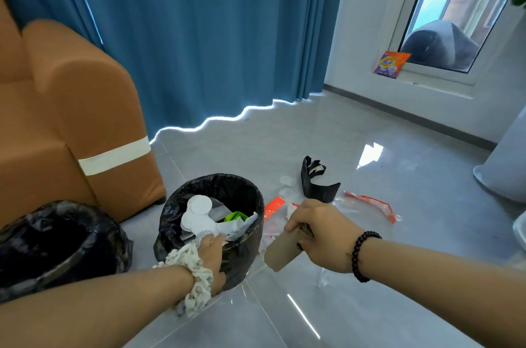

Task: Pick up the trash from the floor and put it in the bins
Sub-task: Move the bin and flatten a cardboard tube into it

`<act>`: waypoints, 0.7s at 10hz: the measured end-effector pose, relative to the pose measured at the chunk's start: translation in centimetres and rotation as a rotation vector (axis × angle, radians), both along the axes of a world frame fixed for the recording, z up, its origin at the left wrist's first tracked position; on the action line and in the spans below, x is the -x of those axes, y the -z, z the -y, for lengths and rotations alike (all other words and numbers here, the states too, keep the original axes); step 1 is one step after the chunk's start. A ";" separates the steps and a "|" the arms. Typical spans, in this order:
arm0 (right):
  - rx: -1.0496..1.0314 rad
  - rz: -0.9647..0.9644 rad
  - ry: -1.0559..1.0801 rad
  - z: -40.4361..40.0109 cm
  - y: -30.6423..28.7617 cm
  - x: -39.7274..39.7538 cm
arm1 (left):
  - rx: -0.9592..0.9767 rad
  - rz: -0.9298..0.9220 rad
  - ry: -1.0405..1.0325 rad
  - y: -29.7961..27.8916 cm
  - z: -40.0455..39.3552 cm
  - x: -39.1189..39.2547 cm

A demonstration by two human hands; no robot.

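Landmark: the nearer bin, black-lined, standing on the grey tile floor.

Brown cardboard piece: flat, oblong, held in the air just right of the bin's rim. Long axis runs diagonally, lower end pointing down and toward the bin's base, upper end hidden inside the grip.

Right hand: reaches in from the right of the bin, forearm level, back of the hand up, a dark bead bracelet on the wrist. Fingers are curled round the upper end of the cardboard piece, pinching it; the thumb side faces the bin.

Left hand: comes in from the near left, wrist over the bin's front rim, a white patterned scrunchie on the wrist. Fingers dip inside the bin among white crumpled paper; they are hidden by it, so I cannot tell whether they grip or lie flat.

Inside the bin: white round discs and a green scrap.

Right of the bin, on the floor: a red wrapper, a black bag scrap farther back, a clear red-edged packet beyond the right hand.

Left of the bin: a second bin, black-lined, in front of an orange sofa.
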State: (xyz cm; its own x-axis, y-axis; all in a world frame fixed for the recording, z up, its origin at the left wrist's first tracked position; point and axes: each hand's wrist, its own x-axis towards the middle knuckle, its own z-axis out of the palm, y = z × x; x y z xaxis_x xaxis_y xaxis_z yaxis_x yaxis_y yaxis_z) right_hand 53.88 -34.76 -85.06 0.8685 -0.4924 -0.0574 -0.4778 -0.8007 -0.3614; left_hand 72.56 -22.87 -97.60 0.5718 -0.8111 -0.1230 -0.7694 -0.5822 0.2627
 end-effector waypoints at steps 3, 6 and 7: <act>-0.014 0.094 0.081 2.3 1.2 -0.6 | -0.064 0.138 0.276 3.1 -0.3 -1.9; -0.058 0.297 0.159 2.7 2.0 -4.4 | -0.392 0.195 0.748 1.8 -2.4 0.2; -0.028 0.252 0.028 1.8 3.0 -6.1 | -0.434 0.184 0.728 2.7 -2.5 0.6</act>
State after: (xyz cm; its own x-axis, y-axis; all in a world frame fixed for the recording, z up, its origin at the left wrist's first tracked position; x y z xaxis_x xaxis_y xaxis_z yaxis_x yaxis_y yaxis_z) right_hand 60.02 -36.54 -88.01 0.8431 -0.5179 0.1452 -0.3917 -0.7762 -0.4940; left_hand 72.00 -20.41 -100.27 -0.0300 -0.8856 -0.4634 -0.9981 0.0514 -0.0337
